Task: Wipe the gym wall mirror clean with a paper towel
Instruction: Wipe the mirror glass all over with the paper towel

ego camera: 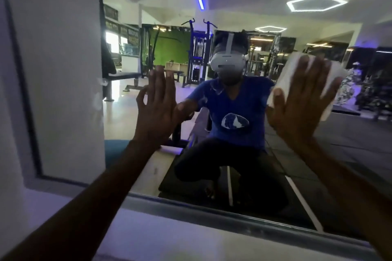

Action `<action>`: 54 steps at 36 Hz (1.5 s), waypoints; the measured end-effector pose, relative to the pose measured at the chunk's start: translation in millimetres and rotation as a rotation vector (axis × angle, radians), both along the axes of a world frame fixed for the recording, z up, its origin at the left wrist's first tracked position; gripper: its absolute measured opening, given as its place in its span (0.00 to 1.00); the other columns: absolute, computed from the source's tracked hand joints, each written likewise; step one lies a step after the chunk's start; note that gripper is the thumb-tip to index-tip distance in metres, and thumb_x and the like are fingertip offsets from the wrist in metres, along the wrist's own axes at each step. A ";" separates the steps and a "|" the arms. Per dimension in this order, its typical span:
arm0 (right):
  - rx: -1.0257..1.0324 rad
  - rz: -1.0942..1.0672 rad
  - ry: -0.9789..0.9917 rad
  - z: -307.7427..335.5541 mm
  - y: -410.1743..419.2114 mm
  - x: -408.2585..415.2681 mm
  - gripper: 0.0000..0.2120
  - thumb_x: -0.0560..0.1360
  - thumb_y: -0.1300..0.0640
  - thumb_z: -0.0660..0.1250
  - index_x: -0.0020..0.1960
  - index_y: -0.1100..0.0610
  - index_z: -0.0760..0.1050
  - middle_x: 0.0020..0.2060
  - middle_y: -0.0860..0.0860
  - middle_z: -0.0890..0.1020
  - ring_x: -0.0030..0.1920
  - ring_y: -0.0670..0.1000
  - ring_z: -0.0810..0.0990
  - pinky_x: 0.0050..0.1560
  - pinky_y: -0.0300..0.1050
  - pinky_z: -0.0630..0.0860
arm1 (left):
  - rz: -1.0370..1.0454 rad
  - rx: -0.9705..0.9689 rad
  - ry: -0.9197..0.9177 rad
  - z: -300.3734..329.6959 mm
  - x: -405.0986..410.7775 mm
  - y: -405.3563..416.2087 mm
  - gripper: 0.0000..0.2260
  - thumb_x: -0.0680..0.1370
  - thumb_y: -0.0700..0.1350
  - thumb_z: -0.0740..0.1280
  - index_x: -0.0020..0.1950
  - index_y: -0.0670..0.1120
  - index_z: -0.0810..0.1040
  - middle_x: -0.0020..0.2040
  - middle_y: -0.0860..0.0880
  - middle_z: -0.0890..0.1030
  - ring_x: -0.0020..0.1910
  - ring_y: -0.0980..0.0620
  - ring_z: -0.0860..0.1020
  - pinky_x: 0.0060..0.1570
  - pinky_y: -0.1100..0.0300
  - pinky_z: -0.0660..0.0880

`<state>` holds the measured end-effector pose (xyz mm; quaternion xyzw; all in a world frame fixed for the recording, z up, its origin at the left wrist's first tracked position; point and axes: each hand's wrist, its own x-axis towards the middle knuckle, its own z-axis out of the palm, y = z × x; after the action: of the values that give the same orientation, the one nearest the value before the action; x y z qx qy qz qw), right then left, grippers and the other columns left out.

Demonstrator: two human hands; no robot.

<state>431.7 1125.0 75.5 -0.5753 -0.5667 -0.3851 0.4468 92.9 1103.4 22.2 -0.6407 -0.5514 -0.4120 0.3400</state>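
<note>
The wall mirror [212, 2] fills most of the view and reflects the gym and a crouching person in a blue shirt. My right hand [297, 101] lies flat with spread fingers on a white paper towel [290, 70], pressing it against the glass at the right. My left hand [157, 104] is raised with straight fingers flat on or just at the glass left of centre, holding nothing. White smears [98, 99] show on the glass near the mirror's left side.
A dark metal frame [212, 216] runs along the mirror's bottom edge, above a pale ledge [169, 239]. A white wall [12, 91] with a dark frame strip stands at the left. Gym machines and ceiling lights appear only as reflections.
</note>
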 end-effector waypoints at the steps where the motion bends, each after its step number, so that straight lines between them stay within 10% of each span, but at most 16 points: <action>1: 0.007 -0.022 0.131 -1.5 -2.3 -6.2 0.38 0.85 0.35 0.43 0.87 0.56 0.41 0.86 0.61 0.48 0.85 0.63 0.46 0.81 0.73 0.49 | 0.018 -0.009 0.014 0.0 -0.2 0.2 0.36 0.85 0.65 0.36 0.86 0.42 0.47 0.86 0.39 0.45 0.85 0.42 0.45 0.80 0.43 0.53; 4: -0.003 -0.019 0.294 -36.9 -12.7 -72.9 0.40 0.85 0.36 0.51 0.87 0.57 0.43 0.85 0.61 0.48 0.85 0.64 0.47 0.80 0.73 0.51 | 0.032 -0.017 0.050 -0.7 -2.0 1.9 0.35 0.86 0.64 0.39 0.86 0.42 0.47 0.86 0.39 0.44 0.85 0.42 0.45 0.78 0.43 0.54; 13: -0.097 0.273 -0.622 -64.6 -4.1 -74.2 0.40 0.82 0.42 0.59 0.87 0.52 0.45 0.85 0.55 0.42 0.86 0.57 0.40 0.82 0.69 0.37 | 0.068 0.002 0.110 -0.3 -7.0 3.8 0.34 0.85 0.59 0.49 0.86 0.43 0.45 0.86 0.40 0.43 0.85 0.41 0.45 0.75 0.38 0.61; 21: 0.040 -0.046 0.277 23.6 -6.8 20.6 0.40 0.84 0.36 0.51 0.87 0.56 0.42 0.86 0.61 0.47 0.85 0.64 0.46 0.80 0.74 0.48 | -0.072 0.125 -0.005 26.0 28.1 -26.0 0.25 0.86 0.52 0.52 0.76 0.35 0.62 0.74 0.26 0.68 0.72 0.26 0.70 0.62 0.30 0.74; 25: 0.013 0.055 0.081 4.2 -8.5 -75.5 0.40 0.84 0.36 0.51 0.87 0.57 0.42 0.85 0.61 0.46 0.85 0.64 0.44 0.81 0.73 0.44 | -0.207 0.339 0.040 83.8 62.2 -61.6 0.42 0.88 0.61 0.40 0.60 0.25 0.76 0.56 0.23 0.79 0.53 0.22 0.81 0.50 0.27 0.79; 31: 0.006 0.198 -0.666 35.6 3.2 -37.4 0.40 0.82 0.39 0.57 0.87 0.52 0.45 0.86 0.57 0.47 0.86 0.60 0.44 0.82 0.70 0.41 | -0.018 0.113 0.161 138.3 40.2 -13.5 0.33 0.86 0.56 0.39 0.83 0.35 0.57 0.83 0.32 0.56 0.82 0.32 0.58 0.75 0.31 0.64; 36: 0.086 -0.005 -0.297 130.5 -4.5 76.4 0.38 0.84 0.36 0.50 0.87 0.54 0.44 0.86 0.59 0.44 0.86 0.60 0.44 0.82 0.71 0.45 | 0.054 0.193 0.160 134.8 28.9 18.9 0.33 0.84 0.57 0.49 0.85 0.41 0.53 0.85 0.37 0.49 0.85 0.39 0.50 0.77 0.43 0.54; 41: 0.176 -0.016 0.176 169.5 -7.4 15.4 0.40 0.83 0.32 0.43 0.87 0.55 0.44 0.86 0.59 0.46 0.85 0.62 0.46 0.81 0.72 0.49 | 0.197 0.123 0.181 155.0 43.1 7.7 0.31 0.79 0.55 0.59 0.77 0.38 0.69 0.77 0.34 0.68 0.77 0.35 0.65 0.68 0.40 0.63; 45: 0.143 0.057 -0.286 147.1 -0.6 -72.9 0.39 0.84 0.34 0.45 0.87 0.54 0.43 0.85 0.60 0.41 0.85 0.62 0.43 0.82 0.70 0.40 | -0.042 0.313 -0.026 197.9 58.5 -13.7 0.21 0.80 0.50 0.55 0.64 0.37 0.75 0.59 0.34 0.77 0.56 0.35 0.77 0.52 0.41 0.76; 50: 0.145 0.142 -0.769 180.8 2.5 -27.1 0.36 0.84 0.39 0.53 0.87 0.53 0.51 0.86 0.58 0.52 0.85 0.60 0.50 0.82 0.70 0.47 | -0.089 0.307 0.082 239.2 74.1 5.7 0.30 0.83 0.53 0.52 0.80 0.37 0.65 0.80 0.34 0.65 0.79 0.34 0.66 0.66 0.37 0.71; 54: 0.156 -0.019 -0.525 231.2 -2.7 92.6 0.35 0.86 0.39 0.48 0.87 0.53 0.45 0.86 0.57 0.47 0.86 0.58 0.46 0.82 0.69 0.49 | 0.022 0.215 0.129 236.7 80.1 33.3 0.35 0.83 0.60 0.51 0.86 0.45 0.52 0.86 0.40 0.49 0.85 0.40 0.50 0.75 0.38 0.58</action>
<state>524.3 1122.3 306.7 -0.4249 -0.6265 -0.5675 0.3237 173.1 1136.7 258.9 -0.6196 -0.4883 -0.4229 0.4459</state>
